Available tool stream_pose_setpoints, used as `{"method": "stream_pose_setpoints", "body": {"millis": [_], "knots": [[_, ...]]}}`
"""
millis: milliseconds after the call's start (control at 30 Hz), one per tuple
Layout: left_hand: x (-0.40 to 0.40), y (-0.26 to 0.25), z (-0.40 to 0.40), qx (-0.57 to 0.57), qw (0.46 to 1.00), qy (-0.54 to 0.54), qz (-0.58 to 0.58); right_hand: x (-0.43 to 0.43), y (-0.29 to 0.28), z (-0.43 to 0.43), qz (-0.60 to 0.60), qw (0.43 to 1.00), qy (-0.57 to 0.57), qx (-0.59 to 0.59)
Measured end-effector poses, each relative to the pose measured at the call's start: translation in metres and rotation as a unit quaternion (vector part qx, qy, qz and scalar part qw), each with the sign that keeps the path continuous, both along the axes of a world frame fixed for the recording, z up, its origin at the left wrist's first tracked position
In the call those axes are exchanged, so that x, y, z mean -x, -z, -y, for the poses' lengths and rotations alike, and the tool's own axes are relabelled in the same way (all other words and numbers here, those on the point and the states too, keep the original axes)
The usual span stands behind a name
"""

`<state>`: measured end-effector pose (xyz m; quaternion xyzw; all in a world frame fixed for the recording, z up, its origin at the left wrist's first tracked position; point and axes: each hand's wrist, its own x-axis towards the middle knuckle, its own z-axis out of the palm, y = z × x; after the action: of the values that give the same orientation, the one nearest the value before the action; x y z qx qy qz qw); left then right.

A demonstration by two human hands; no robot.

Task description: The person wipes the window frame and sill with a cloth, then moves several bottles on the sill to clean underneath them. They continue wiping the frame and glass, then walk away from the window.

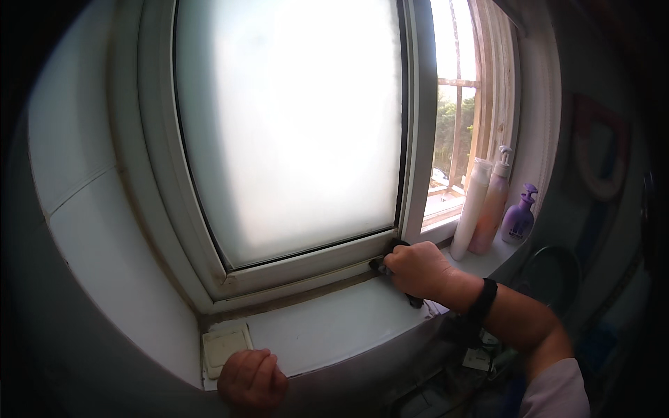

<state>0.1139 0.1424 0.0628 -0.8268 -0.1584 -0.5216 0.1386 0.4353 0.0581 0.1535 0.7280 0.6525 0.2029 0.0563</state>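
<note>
My right hand, a black band on its wrist, is closed around a dark cloth at the lower right corner of the frosted window sash. Parts of the cloth stick out above and below the fingers. My left hand rests with curled fingers at the front edge of the tiled sill, beside a cream-coloured square dish or lid. Whether the left palm holds anything is hidden; nothing shows between its fingers.
Right of my right hand, a white bottle, a pinkish pump bottle and a purple pump bottle stand on the sill. White wall tiles flank the window on the left. Dim items lie below the sill at the right.
</note>
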Motion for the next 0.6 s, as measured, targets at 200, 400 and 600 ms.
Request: {"method": "stream_pose_setpoints", "body": {"millis": [200, 400, 600], "knots": [[-0.003, 0.002, 0.001, 0.013, 1.0, 0.003, 0.014, -0.001, -0.047, 0.033, -0.123, 0.963, -0.073, -0.226], [-0.002, 0.003, 0.002, 0.017, 1.0, -0.024, -0.001, -0.005, -0.107, 0.011, -0.024, 0.908, -0.138, -0.394], [0.006, -0.001, 0.005, 0.0, 1.0, -0.011, -0.019, -0.012, 0.005, -0.014, 0.176, 0.974, -0.073, -0.12]]}}
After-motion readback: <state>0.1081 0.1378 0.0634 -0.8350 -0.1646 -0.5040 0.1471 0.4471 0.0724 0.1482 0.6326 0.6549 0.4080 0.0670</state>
